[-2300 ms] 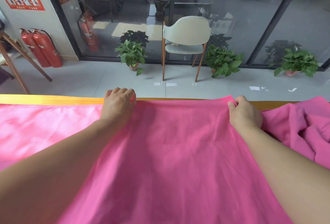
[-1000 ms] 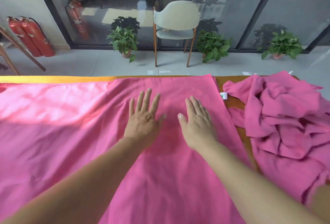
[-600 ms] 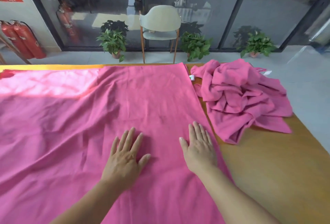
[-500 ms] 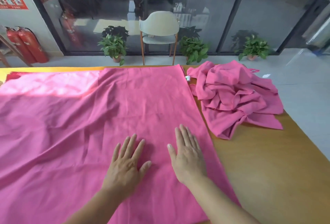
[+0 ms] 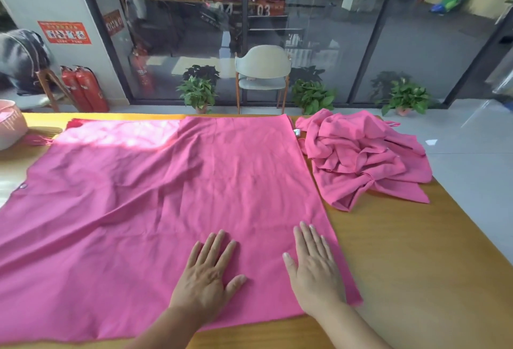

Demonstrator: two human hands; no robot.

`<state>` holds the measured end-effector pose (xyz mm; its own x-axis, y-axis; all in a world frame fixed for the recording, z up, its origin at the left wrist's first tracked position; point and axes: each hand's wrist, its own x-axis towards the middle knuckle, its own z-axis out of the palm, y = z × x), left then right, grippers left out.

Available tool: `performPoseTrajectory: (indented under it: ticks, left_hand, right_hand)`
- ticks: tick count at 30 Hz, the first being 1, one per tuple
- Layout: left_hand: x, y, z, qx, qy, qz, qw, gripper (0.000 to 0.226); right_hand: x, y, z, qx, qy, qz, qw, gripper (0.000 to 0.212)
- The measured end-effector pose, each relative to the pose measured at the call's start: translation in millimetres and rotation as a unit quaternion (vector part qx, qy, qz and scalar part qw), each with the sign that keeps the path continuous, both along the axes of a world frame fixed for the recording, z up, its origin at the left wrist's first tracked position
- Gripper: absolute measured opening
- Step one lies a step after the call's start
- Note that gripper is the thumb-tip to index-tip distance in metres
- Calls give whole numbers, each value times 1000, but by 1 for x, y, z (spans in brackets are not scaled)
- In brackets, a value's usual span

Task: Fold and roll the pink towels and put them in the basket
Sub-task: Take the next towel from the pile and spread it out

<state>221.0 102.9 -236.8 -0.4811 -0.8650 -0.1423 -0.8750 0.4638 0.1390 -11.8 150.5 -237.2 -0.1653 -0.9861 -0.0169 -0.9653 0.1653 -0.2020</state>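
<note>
A large pink towel point(image 5: 172, 195) lies spread flat over the wooden table point(image 5: 416, 265), its right part folded over with a straight right edge. My left hand point(image 5: 208, 273) lies flat on it near the front edge, fingers straight. To its right, my right hand point(image 5: 313, 265) presses flat on the towel close to its right edge. A heap of crumpled pink towels point(image 5: 363, 154) sits at the back right of the table. The pink basket point(image 5: 11, 126) stands at the far left edge, only partly in view.
Beyond the table's far edge are a grey chair point(image 5: 262, 73), potted plants point(image 5: 198, 93) and glass doors. Two red fire extinguishers point(image 5: 84, 88) stand by the wall on the left. Bare wood shows on the table's right side in front of the heap.
Both hands let go of the towel's far corners, laid flat on it and slid back toward me across the cloth. My view has risen and the basket has come into view.
</note>
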Motion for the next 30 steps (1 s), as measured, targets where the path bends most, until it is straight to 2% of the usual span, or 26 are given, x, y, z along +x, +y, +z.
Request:
performPoseTrajectory:
  ticks: [3, 5, 7, 8, 10, 12, 13, 14, 15, 17, 19, 22, 25, 30]
  left_hand:
    - [-2, 7, -1, -21, -13, -3, 1000, 82]
    - [-5, 13, 5, 25, -29, 9, 999, 77]
    - [-6, 18, 7, 29, -33, -8, 999, 76]
    - [-5, 21, 4, 15, -32, -22, 999, 76]
    - [-5, 22, 1, 48, -42, -21, 998, 73]
    - [-6, 24, 11, 64, -70, -9, 995, 70]
    - [-2, 22, 14, 62, -59, -4, 996, 71]
    - [3, 17, 15, 45, -14, 3, 999, 73]
    - [10, 9, 10, 20, 11, 21, 1000, 76]
    - [22, -6, -2, 17, 32, 65, 997, 77]
    - [30, -14, -6, -3, 35, 78, 996, 76]
    - [32, -14, -5, -14, 4, 55, 998, 67]
    - [41, -22, -4, 16, 4, 45, 999, 65]
    - [99, -73, -7, -13, 56, 68, 996, 69]
  right_hand:
    - [33, -5, -6, 1, -27, 60, 998, 63]
    - [30, 1, -12, 28, 2, 42, 999, 66]
    - [14, 7, -12, 38, 29, 29, 998, 70]
    - [9, 9, -10, 39, 32, 28, 998, 73]
    - [7, 13, -1, 20, 28, 33, 999, 87]
    - [9, 16, 11, 39, -13, 25, 999, 97]
    - [12, 14, 14, 24, -21, 22, 999, 100]
    - [16, 11, 15, 23, -16, 14, 1000, 104]
    - [20, 5, 10, 9, 1, 15, 1000, 103]
    - [34, -14, 7, 7, -21, 15, 1000, 78]
    - [64, -40, 9, -21, -44, 31, 998, 64]
    - [110, -64, 5, -26, -79, 90, 992, 60]
    - [112, -60, -8, -7, -47, 103, 994, 63]
    - [78, -72, -6, 5, 1, -39, 999, 70]
